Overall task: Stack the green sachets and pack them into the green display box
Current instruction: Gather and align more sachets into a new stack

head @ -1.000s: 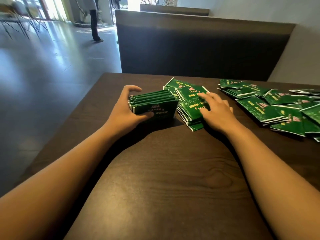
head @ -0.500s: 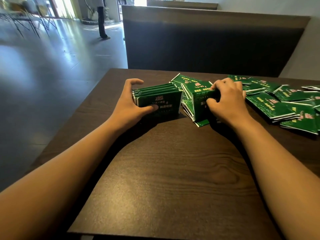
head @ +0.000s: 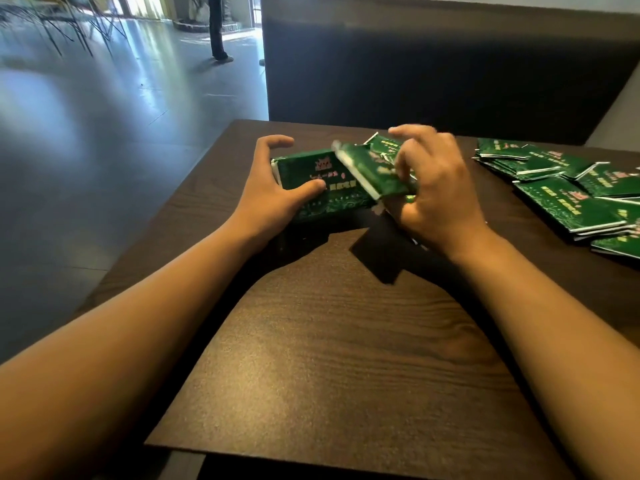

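A green display box point(head: 323, 188) with sachets inside stands on the dark wooden table point(head: 346, 358). My left hand point(head: 273, 188) grips its left end, thumb on the front face and fingers curled over the back. My right hand point(head: 436, 195) holds a tilted, blurred stack of green sachets point(head: 372, 171) lifted off the table, its left end over the box's right end. A few sachets point(head: 384, 143) lie behind that hand.
Several loose green sachets point(head: 568, 188) are spread over the table's right side. A dark upholstered bench back point(head: 433, 71) rises behind the table. The floor lies open to the left, where a person's legs point(head: 216, 29) stand far off.
My right hand closed on the sachet stack beside the box, lifted it and swung it left over the box's right end. My left hand stayed on the box.
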`<state>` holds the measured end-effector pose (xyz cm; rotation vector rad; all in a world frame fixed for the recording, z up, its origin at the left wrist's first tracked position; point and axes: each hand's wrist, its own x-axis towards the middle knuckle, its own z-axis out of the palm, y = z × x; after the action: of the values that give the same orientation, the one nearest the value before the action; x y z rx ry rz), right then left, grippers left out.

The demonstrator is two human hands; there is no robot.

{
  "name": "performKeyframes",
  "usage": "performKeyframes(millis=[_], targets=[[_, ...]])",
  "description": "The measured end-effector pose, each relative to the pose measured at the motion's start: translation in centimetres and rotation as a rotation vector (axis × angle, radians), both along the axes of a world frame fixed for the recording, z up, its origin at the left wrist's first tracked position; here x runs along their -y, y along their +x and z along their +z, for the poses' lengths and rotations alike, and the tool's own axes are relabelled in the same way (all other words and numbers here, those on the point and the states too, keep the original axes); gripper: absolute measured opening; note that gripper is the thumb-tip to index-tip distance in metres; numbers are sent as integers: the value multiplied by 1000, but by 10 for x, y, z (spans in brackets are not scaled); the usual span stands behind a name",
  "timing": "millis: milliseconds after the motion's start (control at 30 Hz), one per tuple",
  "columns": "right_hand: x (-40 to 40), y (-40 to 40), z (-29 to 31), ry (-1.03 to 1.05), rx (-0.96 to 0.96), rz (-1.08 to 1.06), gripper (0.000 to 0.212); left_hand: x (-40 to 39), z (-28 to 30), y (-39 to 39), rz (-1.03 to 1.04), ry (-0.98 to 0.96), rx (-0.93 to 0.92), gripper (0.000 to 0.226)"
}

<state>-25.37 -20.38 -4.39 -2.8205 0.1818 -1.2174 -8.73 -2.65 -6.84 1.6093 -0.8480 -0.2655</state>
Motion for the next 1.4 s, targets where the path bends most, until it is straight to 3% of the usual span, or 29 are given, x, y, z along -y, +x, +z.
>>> performKeyframes(millis=[133,400,533,700,833,967,1067,1200,1400], targets=[[-14,13,-14,13,-290,-19,37,0,-1,-2,-3,17,41,67],[-8,11,-14,-16,-248,-139,51,1,-1,0,-19,44,121,65],[-7,10,-10,-48,-278,-144,68,1,-4,3,-34,58,125,61],[-10,10,-15,-90,-202,-156,32,3,-2,0,-107,30,94,51],[-15,11,-15,-69,-195,-64,38,3,0,-3,-155,45,107,69],[-23,15,-19,28,-117,0,49,3,-3,-3,-132,31,233,76],[-25,18,-20,261,-69,19,62,2,-4,-2,-158,-13,253,77],[-28,14,-21,541,-206,138,75,3,-5,-4,-277,23,238,90],[-32,16,-18,504,-204,120,74,2,-5,-4,-271,11,240,95]])
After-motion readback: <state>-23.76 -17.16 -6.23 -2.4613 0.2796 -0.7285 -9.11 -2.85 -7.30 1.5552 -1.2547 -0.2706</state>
